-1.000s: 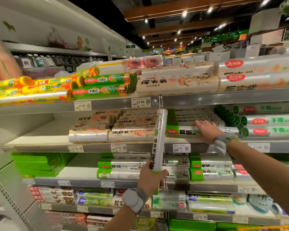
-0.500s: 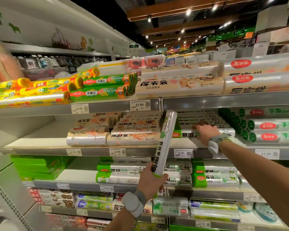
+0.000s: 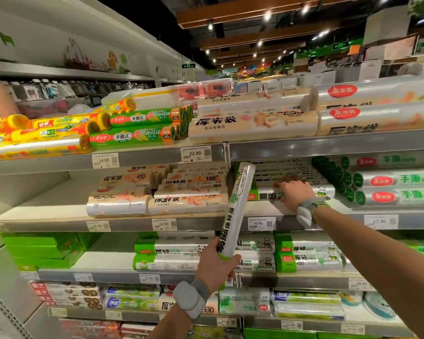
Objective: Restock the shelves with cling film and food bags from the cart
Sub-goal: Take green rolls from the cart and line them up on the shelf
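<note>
Head view of restocking in progress. The left hand [image 3: 214, 265] is wrapped round the lower end of a cling film roll [image 3: 236, 209], held nearly upright in front of the middle shelf [image 3: 130, 225] and not yet placed. The right hand [image 3: 295, 194] lies on the stacked rolls [image 3: 291, 176] of the same kind in that shelf bay, fingers bent over the front one; whether it grips cannot be told. Judged from this, the bay is largely filled and the held roll goes next. The shelf's left end shows bare board, and the cart is out of view, so the remaining stock is unknown. The held roll reads 易撕保鲜膜; the front shelf roll reads 易撕. Neighbouring food bags [image 3: 187, 200] read 保鲜袋. The price tag [image 3: 262, 223] below the bay reads 10.90; others read 22.90, 14.90 and 17.90.
</note>
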Motion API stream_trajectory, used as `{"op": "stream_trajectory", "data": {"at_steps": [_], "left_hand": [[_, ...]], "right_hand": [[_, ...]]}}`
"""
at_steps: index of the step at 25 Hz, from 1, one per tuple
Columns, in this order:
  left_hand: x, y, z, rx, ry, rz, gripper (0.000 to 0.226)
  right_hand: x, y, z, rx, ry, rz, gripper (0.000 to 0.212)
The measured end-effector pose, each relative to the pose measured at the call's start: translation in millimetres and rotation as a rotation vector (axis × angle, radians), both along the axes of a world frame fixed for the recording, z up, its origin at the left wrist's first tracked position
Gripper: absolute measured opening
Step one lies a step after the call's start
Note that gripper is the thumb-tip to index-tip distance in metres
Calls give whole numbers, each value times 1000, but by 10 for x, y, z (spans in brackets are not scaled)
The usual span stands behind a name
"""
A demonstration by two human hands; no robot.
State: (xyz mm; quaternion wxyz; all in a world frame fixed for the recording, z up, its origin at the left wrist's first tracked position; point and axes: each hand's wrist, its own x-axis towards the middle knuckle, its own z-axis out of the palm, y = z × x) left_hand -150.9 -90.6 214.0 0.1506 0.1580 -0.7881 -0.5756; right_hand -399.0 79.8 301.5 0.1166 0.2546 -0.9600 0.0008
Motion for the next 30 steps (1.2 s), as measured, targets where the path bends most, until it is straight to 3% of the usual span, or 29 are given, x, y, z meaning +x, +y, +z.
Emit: {"op": "stream_trajectory", "data": {"at_steps": [7, 24, 27, 30], "left_hand": [[6, 5, 1, -42, 7, -6, 32], [321, -208, 42, -78, -61, -7, 39], [399, -295, 153, -111, -96, -31, 44], [370, -379, 367, -245, -148, -91, 42]], "right_hand": [[-59, 11, -51, 2, 6, 41, 44], [173, 18, 75, -12, -15, -55, 42], [396, 48, 91, -316, 71, -20, 45], [805, 110, 113, -774, 280, 268, 36]]}}
